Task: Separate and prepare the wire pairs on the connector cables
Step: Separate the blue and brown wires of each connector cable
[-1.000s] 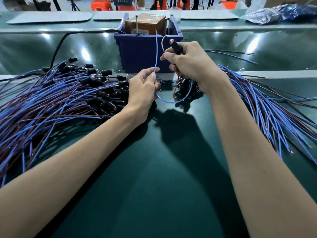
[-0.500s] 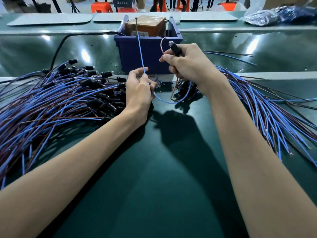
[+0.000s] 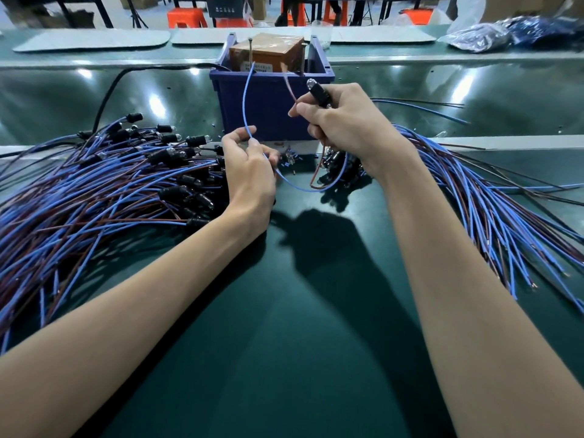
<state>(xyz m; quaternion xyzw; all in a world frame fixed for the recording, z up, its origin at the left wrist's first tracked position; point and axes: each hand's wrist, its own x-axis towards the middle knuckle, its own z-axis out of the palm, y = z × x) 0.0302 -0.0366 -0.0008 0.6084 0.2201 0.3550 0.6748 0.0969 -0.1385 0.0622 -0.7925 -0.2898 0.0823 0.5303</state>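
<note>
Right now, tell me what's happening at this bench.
A person is splitting one cable's wire pair. The right hand grips the black cylindrical connector, with its thin brown wire rising past the fingertips. The left hand pinches the thin blue wire, which arcs up in front of the dark blue plastic bin. The two wires stand apart. A left heap of blue-and-brown cables and a right heap flank the hands.

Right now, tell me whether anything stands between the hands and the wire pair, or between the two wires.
Nothing visible does. The left hand pinches the blue wire; the right hand holds the connector and pinches the brown wire. The gap between the wires is open; the bin only stands behind them.
</note>
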